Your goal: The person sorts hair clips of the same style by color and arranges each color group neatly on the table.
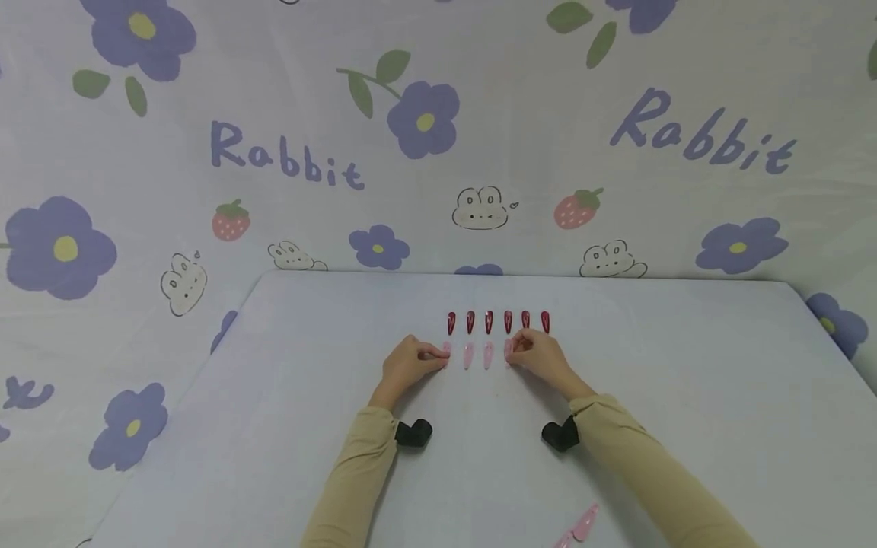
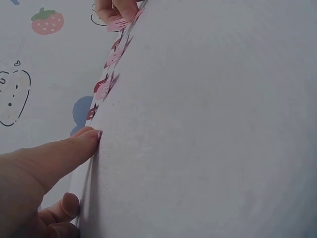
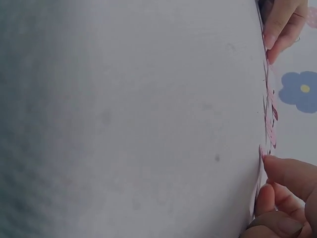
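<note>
Several dark red snap hair clips [image 1: 489, 322] stand in a row across the far part of the table. In front of them runs a shorter row of pink snap hair clips [image 1: 488, 355]. My left hand [image 1: 408, 365] pinches the leftmost pink clip [image 1: 447, 349] between thumb and forefinger; in the left wrist view only a sliver of it shows at the fingertips. At the row's right end, my right hand [image 1: 543, 358] pinches another pink clip [image 1: 508, 350], partly covered by its fingers. Both held clips are at the tabletop, in line with the row.
Near the front edge lie more pink clips [image 1: 585, 524], partly cut off by the frame. The white table [image 1: 288, 457] meets a hanging cloth [image 1: 507, 144] printed with flowers and rabbits at its far edge. A black wrist mount [image 1: 415, 433] sticks out from each sleeve.
</note>
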{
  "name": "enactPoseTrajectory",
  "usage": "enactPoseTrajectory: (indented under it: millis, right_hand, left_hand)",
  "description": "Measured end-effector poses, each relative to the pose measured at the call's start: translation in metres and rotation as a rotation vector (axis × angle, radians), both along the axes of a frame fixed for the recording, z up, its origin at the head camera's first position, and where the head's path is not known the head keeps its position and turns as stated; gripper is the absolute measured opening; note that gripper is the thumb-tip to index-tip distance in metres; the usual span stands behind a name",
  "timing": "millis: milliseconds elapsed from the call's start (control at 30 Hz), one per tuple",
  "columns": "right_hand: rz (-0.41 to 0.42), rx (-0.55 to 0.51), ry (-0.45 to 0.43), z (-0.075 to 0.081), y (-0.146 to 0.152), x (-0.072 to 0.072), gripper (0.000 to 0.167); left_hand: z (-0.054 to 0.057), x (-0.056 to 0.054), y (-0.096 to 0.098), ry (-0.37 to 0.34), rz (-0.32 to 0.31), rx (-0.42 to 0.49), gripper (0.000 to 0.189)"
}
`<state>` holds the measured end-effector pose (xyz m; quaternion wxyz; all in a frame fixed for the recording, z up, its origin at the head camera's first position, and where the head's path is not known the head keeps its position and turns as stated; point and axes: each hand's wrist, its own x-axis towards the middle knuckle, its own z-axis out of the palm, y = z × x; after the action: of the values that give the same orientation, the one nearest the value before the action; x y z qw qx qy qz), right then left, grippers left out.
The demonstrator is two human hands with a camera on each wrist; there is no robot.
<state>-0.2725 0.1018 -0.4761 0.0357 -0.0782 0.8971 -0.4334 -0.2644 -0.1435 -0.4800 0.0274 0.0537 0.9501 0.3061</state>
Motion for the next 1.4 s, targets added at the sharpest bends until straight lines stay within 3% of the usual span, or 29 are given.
enactPoseTrajectory:
  millis: [333, 367, 467, 733, 1400]
  right_hand:
    - [-0.041, 0.043, -0.007, 0.005, -0.004, 0.006, 0.018]
    - [-0.043, 0.047, -0.011, 0.005, -0.005, 0.006, 0.018]
    - [-0.051, 0.057, -0.021, 0.006, -0.005, 0.007, 0.018]
    - [-0.078, 0.062, -0.028, 0.005, -0.006, 0.006, 0.021]
    - [-0.064, -0.041, -0.066, 0.006, -0.002, 0.006, 0.021]
  left_hand:
    - [-0.002, -0.001, -0.001, -0.011, -0.004, 0.042, 0.020]
    - [-0.010, -0.005, -0.004, 0.017, -0.019, 0.052, 0.020]
    - [-0.012, -0.006, -0.004, 0.020, -0.029, 0.055, 0.021]
    - [0.003, 0.002, 0.001, -0.005, 0.010, 0.017, 0.018]
    - [0.000, 0.003, 0.001, 0.004, 0.004, 0.011, 0.020]
